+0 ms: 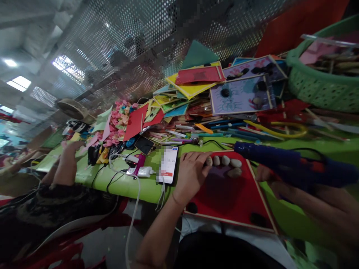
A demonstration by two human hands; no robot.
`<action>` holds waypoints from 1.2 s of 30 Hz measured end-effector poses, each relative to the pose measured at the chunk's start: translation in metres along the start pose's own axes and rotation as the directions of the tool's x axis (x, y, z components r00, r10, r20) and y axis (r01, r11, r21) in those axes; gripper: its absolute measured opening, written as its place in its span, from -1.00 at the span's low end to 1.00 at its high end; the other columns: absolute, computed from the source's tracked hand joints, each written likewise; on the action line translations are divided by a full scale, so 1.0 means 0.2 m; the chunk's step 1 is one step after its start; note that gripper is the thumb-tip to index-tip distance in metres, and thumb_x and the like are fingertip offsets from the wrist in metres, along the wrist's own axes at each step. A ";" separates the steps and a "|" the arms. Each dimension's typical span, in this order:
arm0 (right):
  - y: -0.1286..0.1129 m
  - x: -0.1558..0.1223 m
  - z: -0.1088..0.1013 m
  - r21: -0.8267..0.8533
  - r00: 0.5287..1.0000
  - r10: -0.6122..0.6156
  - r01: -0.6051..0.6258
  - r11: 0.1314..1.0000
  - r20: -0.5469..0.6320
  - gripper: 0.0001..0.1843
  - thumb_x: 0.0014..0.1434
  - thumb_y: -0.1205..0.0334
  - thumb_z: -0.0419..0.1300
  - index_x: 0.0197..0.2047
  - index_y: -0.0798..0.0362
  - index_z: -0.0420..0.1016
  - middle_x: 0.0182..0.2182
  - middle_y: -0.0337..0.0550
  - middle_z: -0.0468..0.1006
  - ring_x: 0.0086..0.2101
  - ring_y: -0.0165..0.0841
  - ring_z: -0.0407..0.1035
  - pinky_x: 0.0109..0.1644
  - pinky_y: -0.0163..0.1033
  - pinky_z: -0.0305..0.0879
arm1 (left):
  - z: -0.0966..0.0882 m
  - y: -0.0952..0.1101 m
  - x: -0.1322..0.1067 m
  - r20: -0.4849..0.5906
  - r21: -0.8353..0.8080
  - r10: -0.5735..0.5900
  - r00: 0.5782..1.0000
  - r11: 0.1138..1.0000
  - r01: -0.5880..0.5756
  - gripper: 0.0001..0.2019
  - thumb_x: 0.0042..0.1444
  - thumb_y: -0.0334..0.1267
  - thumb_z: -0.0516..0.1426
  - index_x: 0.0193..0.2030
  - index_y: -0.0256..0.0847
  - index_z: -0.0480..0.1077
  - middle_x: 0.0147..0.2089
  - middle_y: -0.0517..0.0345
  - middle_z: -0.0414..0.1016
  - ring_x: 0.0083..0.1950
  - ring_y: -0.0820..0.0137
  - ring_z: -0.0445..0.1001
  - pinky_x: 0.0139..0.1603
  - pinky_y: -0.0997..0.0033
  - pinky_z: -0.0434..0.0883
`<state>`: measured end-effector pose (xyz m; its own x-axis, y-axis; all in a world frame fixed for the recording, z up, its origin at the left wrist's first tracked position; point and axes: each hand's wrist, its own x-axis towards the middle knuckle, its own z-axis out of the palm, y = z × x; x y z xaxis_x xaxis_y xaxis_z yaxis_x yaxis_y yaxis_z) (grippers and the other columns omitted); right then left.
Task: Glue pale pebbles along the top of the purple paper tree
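Note:
A red board point(238, 201) with a thin wooden frame lies on the green table in front of me. Several grey pebbles point(226, 161) sit in a row near its far edge. My left hand point(192, 172) rests on the board's left corner, its fingers curled and a fingertip touching the leftmost pebble. My right hand point(273, 183) is wrapped round a dark blue glue gun point(283, 162). The gun's nozzle points left, just right of the pebbles.
A phone point(168, 164) lies left of my left hand, with chargers and cables point(134, 170) beside it. Stacked coloured boards point(241, 93) and pens fill the back. A green basket point(322, 82) stands at the right. Another person's hand point(67, 164) rests at the left.

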<state>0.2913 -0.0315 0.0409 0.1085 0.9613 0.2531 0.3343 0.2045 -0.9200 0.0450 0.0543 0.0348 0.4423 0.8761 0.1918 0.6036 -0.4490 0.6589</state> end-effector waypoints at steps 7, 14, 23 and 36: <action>0.07 -0.03 -0.01 -0.009 1.000 -0.011 0.011 1.000 0.007 -0.74 0.14 -0.08 0.28 -0.32 -0.11 0.67 -0.41 -0.18 0.70 -0.41 -0.26 0.61 -0.33 -0.36 0.53 | 0.02 -0.02 0.00 0.037 0.118 0.038 0.999 0.992 -0.043 -0.53 0.17 -0.37 0.22 0.22 0.00 0.45 0.09 0.00 0.57 0.14 0.05 0.39 0.24 0.07 0.12; 0.08 -0.03 -0.01 -0.027 1.000 0.008 -0.008 1.000 0.010 -0.72 0.17 -0.10 0.25 -0.28 -0.10 0.66 -0.35 -0.16 0.70 -0.33 -0.21 0.63 -0.22 -0.29 0.56 | 0.01 -0.02 0.00 0.023 -0.018 -0.006 1.000 1.000 0.007 -0.54 0.13 -0.40 0.24 0.17 0.02 0.50 0.10 0.03 0.57 0.16 0.03 0.38 0.30 0.03 0.05; 0.12 -0.06 -0.02 -0.049 0.999 -0.031 0.031 0.998 -0.005 -0.73 0.20 -0.08 0.25 -0.24 -0.13 0.69 -0.33 -0.19 0.71 -0.31 -0.23 0.63 -0.24 -0.32 0.56 | 0.00 -0.03 0.00 0.027 0.099 0.008 1.000 0.995 -0.011 -0.54 0.14 -0.36 0.25 0.19 0.01 0.48 0.06 0.02 0.58 0.12 0.05 0.40 0.25 0.05 0.10; 0.16 -0.07 -0.01 -0.053 0.998 0.055 -0.054 0.997 0.006 -0.60 0.17 -0.23 0.22 -0.24 -0.12 0.68 -0.33 -0.13 0.69 -0.31 -0.14 0.60 -0.26 -0.20 0.59 | 0.00 -0.03 0.01 0.055 0.197 0.018 0.998 0.980 -0.029 -0.54 0.15 -0.37 0.24 0.20 -0.01 0.46 0.12 0.03 0.57 0.15 0.07 0.40 0.25 0.05 0.12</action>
<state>0.3030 -0.0383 0.0089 0.1207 0.9722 0.2006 0.3774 0.1420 -0.9151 0.0415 0.0586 0.0312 0.4892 0.8567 0.1635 0.7093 -0.4998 0.4971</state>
